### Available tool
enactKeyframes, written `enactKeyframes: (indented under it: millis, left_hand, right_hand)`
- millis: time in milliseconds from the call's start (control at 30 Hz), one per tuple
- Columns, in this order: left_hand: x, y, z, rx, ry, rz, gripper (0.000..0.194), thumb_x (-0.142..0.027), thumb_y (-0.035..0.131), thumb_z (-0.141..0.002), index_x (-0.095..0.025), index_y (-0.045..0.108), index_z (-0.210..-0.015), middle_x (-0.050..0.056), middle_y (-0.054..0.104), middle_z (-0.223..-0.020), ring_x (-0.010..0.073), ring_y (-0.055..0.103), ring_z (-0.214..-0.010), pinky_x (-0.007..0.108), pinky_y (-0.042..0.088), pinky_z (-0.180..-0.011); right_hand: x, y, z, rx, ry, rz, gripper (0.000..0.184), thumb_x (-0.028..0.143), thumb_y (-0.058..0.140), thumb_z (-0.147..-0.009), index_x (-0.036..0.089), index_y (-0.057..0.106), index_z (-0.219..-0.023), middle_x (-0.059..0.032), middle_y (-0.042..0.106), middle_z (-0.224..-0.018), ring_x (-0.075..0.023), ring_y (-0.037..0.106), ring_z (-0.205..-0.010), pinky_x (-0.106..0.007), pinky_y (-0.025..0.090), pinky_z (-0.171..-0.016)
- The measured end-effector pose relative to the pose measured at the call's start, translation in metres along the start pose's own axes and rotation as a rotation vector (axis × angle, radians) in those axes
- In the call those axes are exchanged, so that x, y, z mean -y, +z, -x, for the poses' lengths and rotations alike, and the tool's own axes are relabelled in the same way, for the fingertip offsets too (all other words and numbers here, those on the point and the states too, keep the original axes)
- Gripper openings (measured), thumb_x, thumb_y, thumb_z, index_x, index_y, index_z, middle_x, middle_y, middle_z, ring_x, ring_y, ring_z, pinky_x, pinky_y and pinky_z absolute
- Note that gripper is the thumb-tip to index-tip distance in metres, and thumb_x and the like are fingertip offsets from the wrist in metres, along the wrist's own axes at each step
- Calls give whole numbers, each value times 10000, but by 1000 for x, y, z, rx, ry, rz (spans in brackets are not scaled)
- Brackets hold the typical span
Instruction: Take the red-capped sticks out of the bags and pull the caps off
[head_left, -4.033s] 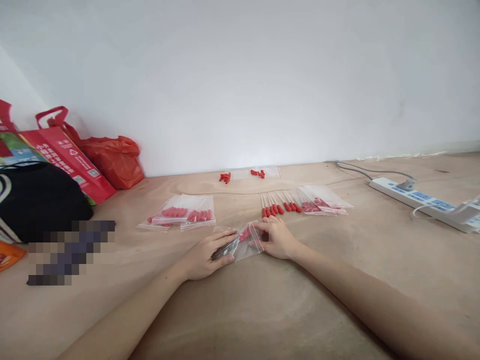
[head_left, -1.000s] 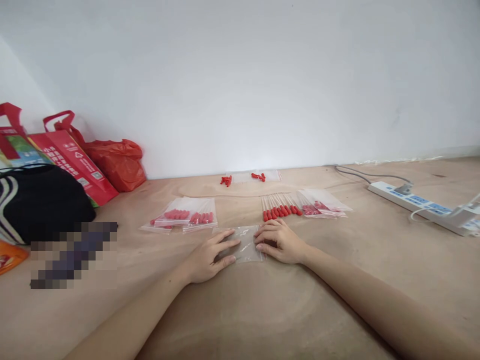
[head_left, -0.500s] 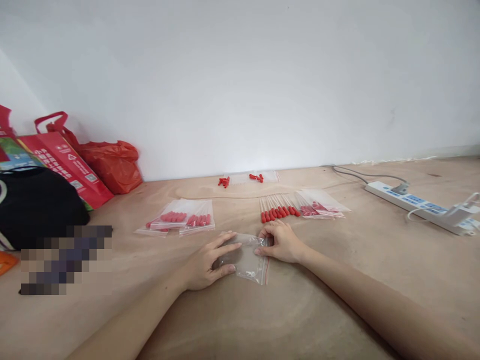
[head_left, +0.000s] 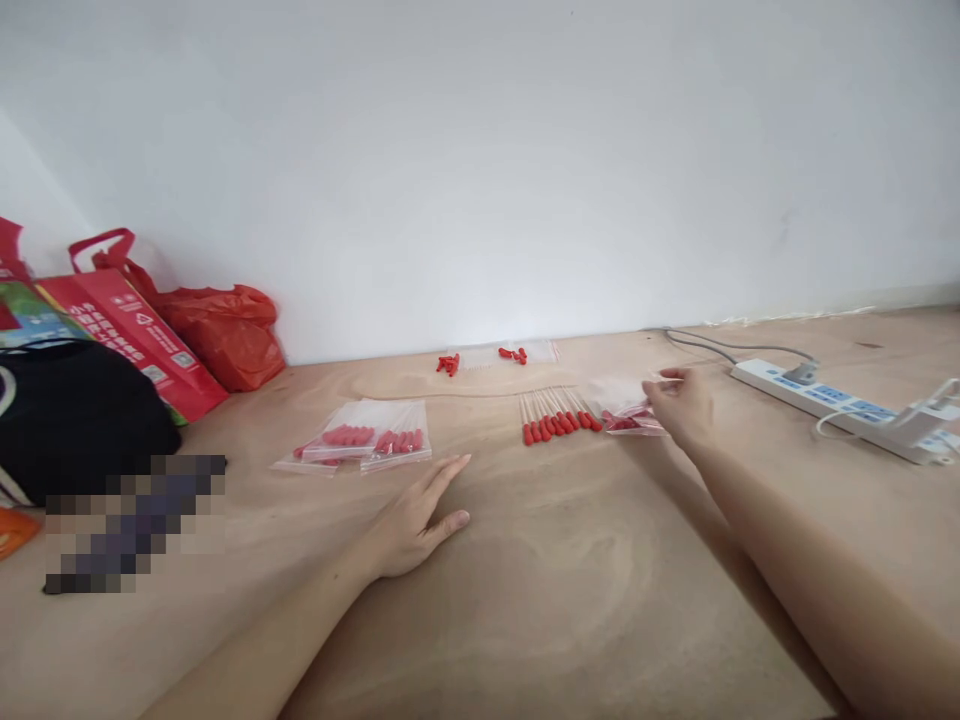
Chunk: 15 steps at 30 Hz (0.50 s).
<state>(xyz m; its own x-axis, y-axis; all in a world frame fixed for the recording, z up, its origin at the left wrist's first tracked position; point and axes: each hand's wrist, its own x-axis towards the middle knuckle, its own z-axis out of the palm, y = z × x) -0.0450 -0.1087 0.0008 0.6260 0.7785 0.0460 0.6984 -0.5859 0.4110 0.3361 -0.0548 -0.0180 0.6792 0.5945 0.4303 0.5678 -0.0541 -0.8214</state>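
Observation:
My left hand [head_left: 420, 525] lies on the wooden table with its fingers stretched out, holding nothing. My right hand [head_left: 681, 405] is over the right-hand pile, thumb and fingers closed on a clear zip bag [head_left: 658, 376], whose edge shows faintly at the fingertips. Beneath it lie zip bags with red-headed sticks [head_left: 628, 422], partly hidden by the hand. Just left of that pile is a row of loose red-headed sticks [head_left: 559, 425], pale stems pointing to the wall. Beyond my left hand rest more filled zip bags [head_left: 394, 443], overlapping.
Small red pieces [head_left: 448, 364] and a flat clear bag [head_left: 476, 355] lie by the wall. At the right is a white power strip [head_left: 832, 400] with plugs and a cable. Red shopping bags [head_left: 225, 335] and a black bag [head_left: 82, 415] stand at the left.
The clear bag that was between both hands has left the middle of the table. My right hand has moved right and away to the pile; my left hand has stayed almost in place.

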Motion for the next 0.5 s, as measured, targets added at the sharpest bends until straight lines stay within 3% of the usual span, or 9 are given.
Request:
enactKeyframes:
  millis: [133,233,300,367,500]
  left_hand:
    - [3,2,0,9,0,7,553,-463,348,-860,-299,156,-1352,37,241,-1407,227,289,-1254,386,280,-1020]
    - [4,3,0,10,-3,-4,542,-472,343,-860,-306,177,-1348,29,225,-1413,224,285,-1256,377,282,-1020]
    - [5,3,0,11,-7,-15,535,-477,338,-859,-308,188,-1345,22,220,-1415,220,284,-1257,368,285,-1020]
    - [5,3,-1,18,-12,-22,533,-481,335,-859,-307,193,-1342,19,218,-1416,218,284,-1258,364,287,-1019]
    - [6,4,-1,38,-25,-35,529,-487,329,-859,-301,204,-1339,22,203,-1421,218,273,-1264,371,276,-1025]
  right_hand:
    - [-27,-13,-19,6,26,194,328,304,560,-630,165,531,-925,-43,594,-676,-206,557,-672,-332,407,-638]
    - [-29,-15,-17,-11,-53,394,301,329,548,-646,159,570,-894,-105,594,-793,-254,533,-789,-375,381,-674]
    - [-22,-14,-13,-70,-171,491,271,367,509,-691,171,602,-854,-128,578,-879,-286,496,-883,-411,353,-718]
    - [-12,-14,-7,-46,-346,492,262,399,489,-723,195,625,-814,-108,576,-902,-282,475,-917,-415,331,-751]
    - [5,-12,5,238,-707,445,233,454,540,-707,253,656,-722,-53,591,-908,-240,486,-900,-398,299,-787]
